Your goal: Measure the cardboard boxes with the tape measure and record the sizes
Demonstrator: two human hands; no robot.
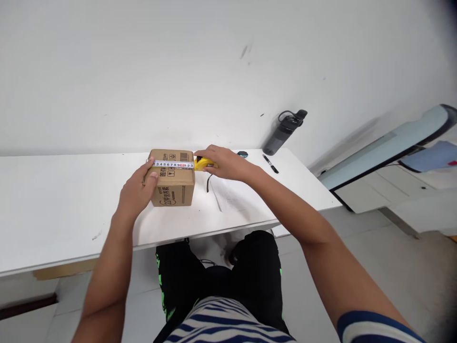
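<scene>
- Two bare hands work at a cardboard box (174,195) on the white table (71,214), near its front edge.
- Tape blade (167,165): laid over the top of the box, its long axis running left to right, roughly parallel to the table's front edge; its figures rise rightward and read upright from the person's side.
- Yellow tape case (200,164): at the blade's right end, by the box's upper right edge, mouth pointing left.
- Right hand (228,163): wrapped round the case from above and behind.
- Left hand (137,189): gripping the box's left end, fingertips at the blade's start; whether they pinch its tip I cannot tell.
- Box: one printed face up, another toward the person.
</scene>
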